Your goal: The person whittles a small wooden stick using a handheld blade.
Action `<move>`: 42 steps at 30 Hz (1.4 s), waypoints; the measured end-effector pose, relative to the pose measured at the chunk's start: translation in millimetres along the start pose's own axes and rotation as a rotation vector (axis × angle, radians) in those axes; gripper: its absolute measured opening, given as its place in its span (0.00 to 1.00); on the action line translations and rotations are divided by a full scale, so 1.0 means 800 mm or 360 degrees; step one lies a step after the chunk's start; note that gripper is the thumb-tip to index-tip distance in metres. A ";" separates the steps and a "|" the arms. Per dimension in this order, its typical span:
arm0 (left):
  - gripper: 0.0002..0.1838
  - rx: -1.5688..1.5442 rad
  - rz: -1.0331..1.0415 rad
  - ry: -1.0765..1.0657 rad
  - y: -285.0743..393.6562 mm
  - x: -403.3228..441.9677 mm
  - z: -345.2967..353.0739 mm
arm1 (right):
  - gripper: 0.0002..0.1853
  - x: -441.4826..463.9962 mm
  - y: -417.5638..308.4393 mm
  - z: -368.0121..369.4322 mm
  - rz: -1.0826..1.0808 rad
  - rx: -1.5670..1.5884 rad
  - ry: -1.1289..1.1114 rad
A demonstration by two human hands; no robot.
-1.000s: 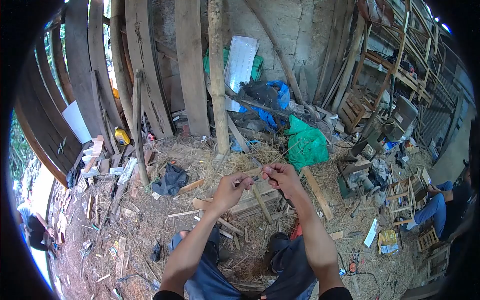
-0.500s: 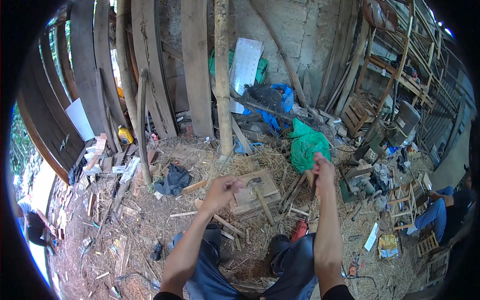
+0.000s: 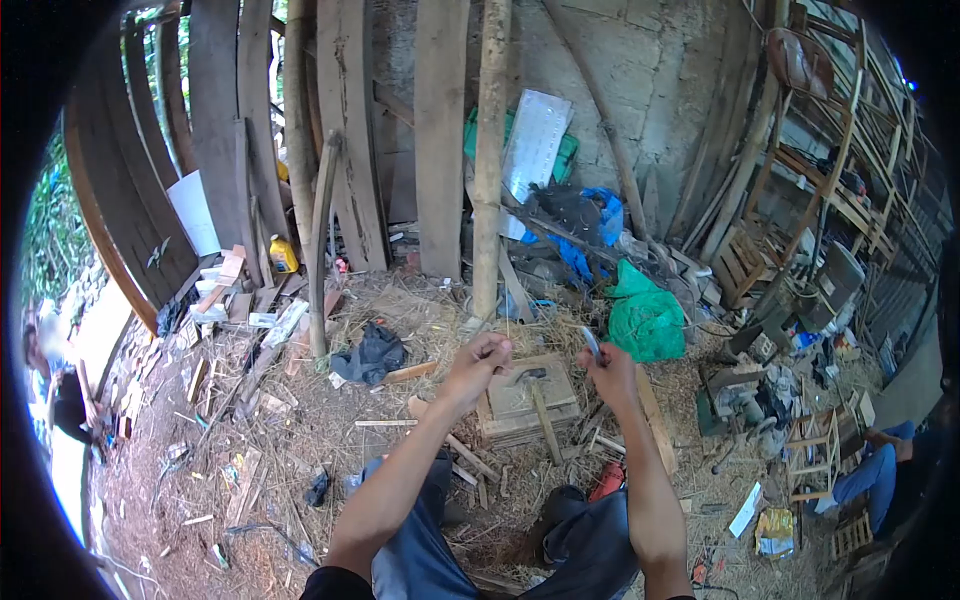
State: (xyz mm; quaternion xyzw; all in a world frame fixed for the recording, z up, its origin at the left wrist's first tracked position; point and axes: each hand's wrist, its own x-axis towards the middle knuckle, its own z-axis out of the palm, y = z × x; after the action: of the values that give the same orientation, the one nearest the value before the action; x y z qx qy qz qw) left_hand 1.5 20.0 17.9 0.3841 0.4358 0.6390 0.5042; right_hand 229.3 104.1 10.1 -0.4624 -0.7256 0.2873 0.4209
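My left hand [image 3: 476, 372] is raised over the left side of a wooden block, thumb and fingers pinched together. Whatever it holds, if anything, is too small to make out. Level with it on the right, my right hand [image 3: 612, 378] is closed around a slim tool with a pale, shiny blade [image 3: 592, 344] pointing up; its kind is unclear. The two hands are apart. Below and between them, a hammer [image 3: 546, 425] with a wooden handle lies on the wooden block [image 3: 500, 402], its dark head on top and its handle hanging over the front edge.
A green sack [image 3: 645, 318] lies beyond my right hand. A wooden post [image 3: 488, 200] stands ahead. Black plastic [image 3: 370, 352] and scraps litter the straw-covered ground. A red bottle-like object [image 3: 607, 482] lies by my leg. One person [image 3: 870, 475] sits at right, another [image 3: 70, 395] at left.
My hands have come closer together. The tool in my right hand, earlier a dark shape pointing down, now points up. The view has shifted left, so the surroundings appear further right.
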 end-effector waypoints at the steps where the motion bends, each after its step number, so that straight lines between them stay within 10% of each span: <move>1: 0.08 0.0043 0.0043 -0.0042 -0.003 0.001 -0.001 | 0.09 -0.003 -0.004 0.009 0.0004 0.0304 -0.0115; 8: 0.08 0.0084 0.0141 -0.0078 -0.015 0.007 0.002 | 0.10 -0.028 -0.068 0.033 0.0227 0.0722 -0.0545; 26: 0.07 -0.0223 0.0372 0.0438 0.029 0.013 -0.052 | 0.12 -0.007 -0.018 -0.026 0.0167 0.0331 -0.0305; 28: 0.07 -0.0234 0.0333 0.0392 0.028 0.011 -0.051 | 0.12 -0.008 -0.046 -0.044 0.0673 0.0823 -0.0370; 42: 0.06 0.0604 -0.0028 -0.0565 0.018 -0.018 0.003 | 0.13 0.001 -0.027 -0.040 0.0511 0.1242 0.0136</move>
State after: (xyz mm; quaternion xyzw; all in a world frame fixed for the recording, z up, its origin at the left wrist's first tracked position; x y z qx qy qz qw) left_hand 2.4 5.0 31.3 0.5742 0.4559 0.4640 0.4971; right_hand 247.8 97.0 43.1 -0.3870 -0.4630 0.5829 0.5440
